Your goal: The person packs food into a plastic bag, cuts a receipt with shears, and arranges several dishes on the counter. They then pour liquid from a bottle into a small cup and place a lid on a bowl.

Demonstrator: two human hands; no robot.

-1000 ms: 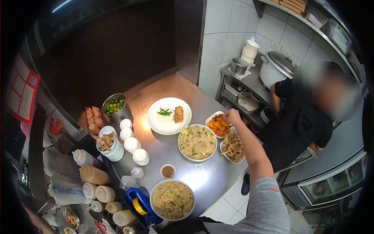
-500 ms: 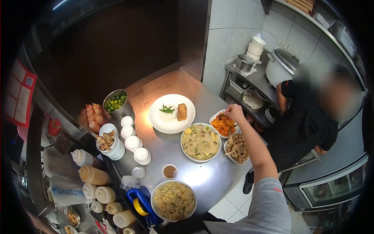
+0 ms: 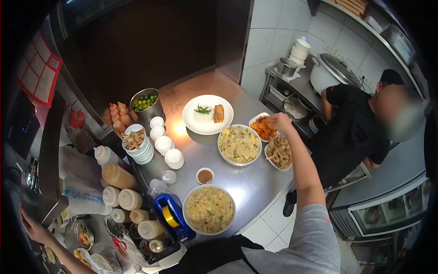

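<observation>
My right hand (image 3: pixel 281 123) is over the edge of a white dish of orange-red food (image 3: pixel 263 128), fingers pinched together; what they hold is too small to make out. Just below it lies a dish of brown fried pieces (image 3: pixel 279 153). A bowl of fried rice (image 3: pixel 239 144) stands to the left, and a second rice bowl (image 3: pixel 209 211) sits nearer to me. Beyond them is an oval plate (image 3: pixel 191 116) with white rice, green slices and a brown piece. At the far lower left, my left hand (image 3: pixel 34 227) has its fingers apart, beside a dark metal edge, holding nothing visible.
A co-worker in black (image 3: pixel 342 123) leans at the right by a large cooker (image 3: pixel 335 73). On the left stand sauce bottles (image 3: pixel 119 176), a blue tape dispenser (image 3: pixel 182 230), stacked white cups (image 3: pixel 174 158), a pot of green citrus (image 3: pixel 147 107) and red scissors (image 3: pixel 120 246).
The view has shifted, so the counter items appear higher and further right. My left hand has come into sight at the lower left. My right hand stays by the orange-red food.
</observation>
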